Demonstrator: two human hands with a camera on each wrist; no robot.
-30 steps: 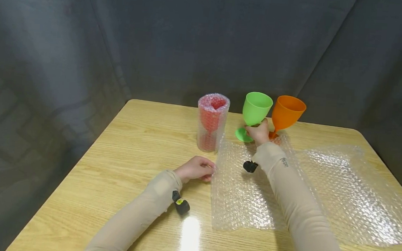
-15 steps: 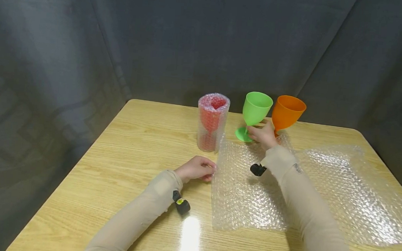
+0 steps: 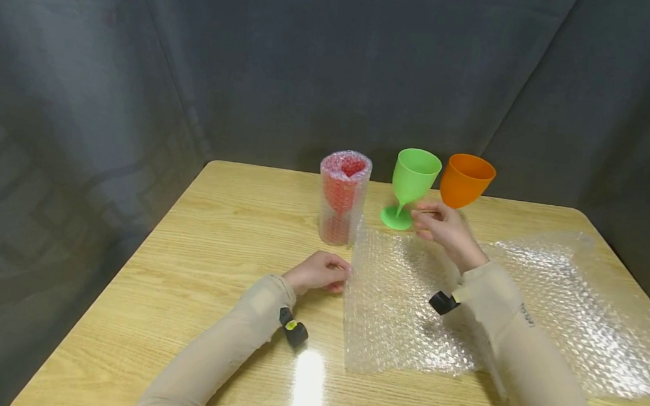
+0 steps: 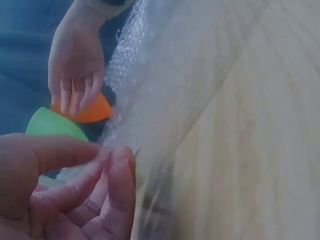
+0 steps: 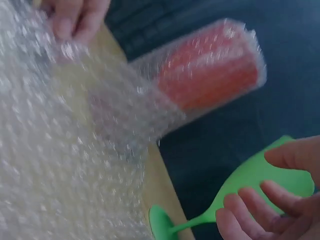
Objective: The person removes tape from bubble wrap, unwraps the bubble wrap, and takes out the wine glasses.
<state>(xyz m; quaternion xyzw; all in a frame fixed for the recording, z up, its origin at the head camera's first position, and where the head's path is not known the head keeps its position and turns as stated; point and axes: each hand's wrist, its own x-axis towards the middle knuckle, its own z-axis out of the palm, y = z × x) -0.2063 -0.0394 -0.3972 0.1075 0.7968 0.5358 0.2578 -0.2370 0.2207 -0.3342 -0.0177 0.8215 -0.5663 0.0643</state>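
With thumb and fingers, my left hand point(image 3: 317, 271) pinches the left edge of a bubble wrap sheet point(image 3: 391, 314); the left wrist view shows the pinch close up. A green plastic goblet point(image 3: 416, 178) stands upright behind the sheet. My right hand point(image 3: 444, 230) is just right of its stem, over the sheet's far part. In the right wrist view the right fingers point(image 5: 250, 215) are apart and loosely bent, holding nothing, and overlap the goblet's bowl. An orange goblet point(image 3: 465, 181) is just beyond my right hand, which hides its stem and foot.
Left of the green goblet, a red goblet rolled in bubble wrap point(image 3: 343, 198) stands upright. Another bubble wrap sheet point(image 3: 572, 314) covers the table's right side. The wooden table point(image 3: 215, 233) has dark curtains point(image 3: 311, 70) behind and at the sides.
My right hand has left the green goblet's stem and drawn back toward the right. The sheet's near right part has shifted beside that forearm. My left hand and the goblets stay in place.
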